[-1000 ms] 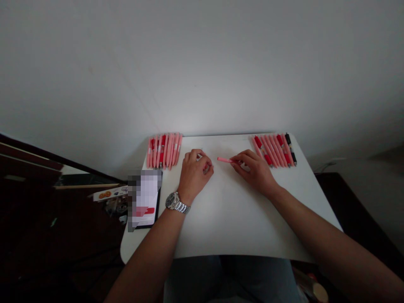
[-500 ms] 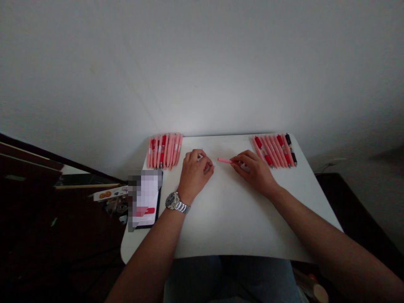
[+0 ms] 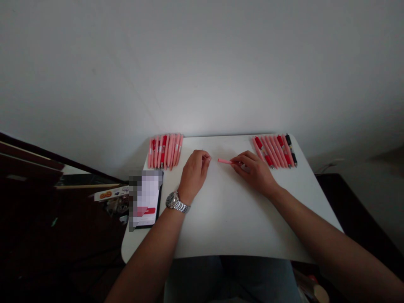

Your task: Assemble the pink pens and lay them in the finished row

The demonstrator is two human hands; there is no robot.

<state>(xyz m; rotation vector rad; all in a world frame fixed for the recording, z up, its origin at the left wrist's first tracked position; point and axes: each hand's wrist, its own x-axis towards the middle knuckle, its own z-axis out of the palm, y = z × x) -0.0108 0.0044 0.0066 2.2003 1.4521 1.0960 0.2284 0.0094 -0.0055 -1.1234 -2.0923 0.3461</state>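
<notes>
My right hand (image 3: pixel 255 170) pinches a pink pen (image 3: pixel 224 161) by one end; the pen points left, low over the white table (image 3: pixel 233 210). My left hand (image 3: pixel 195 172), with a metal watch at the wrist, is curled closed a short way left of the pen's tip. What its fingers hold is hidden. A row of pink and red pens (image 3: pixel 164 150) lies at the table's back left. Another row of pens (image 3: pixel 275 150), with a black one at its right end, lies at the back right.
A phone (image 3: pixel 145 198) with a lit screen lies at the table's left edge. A plain wall rises right behind the table. Dark furniture and clutter fill the space to the left. My lap shows below the table's front edge.
My left hand has turned and drawn its fingers in, hiding the small piece that showed between them. The right hand and pink pen have hardly moved.
</notes>
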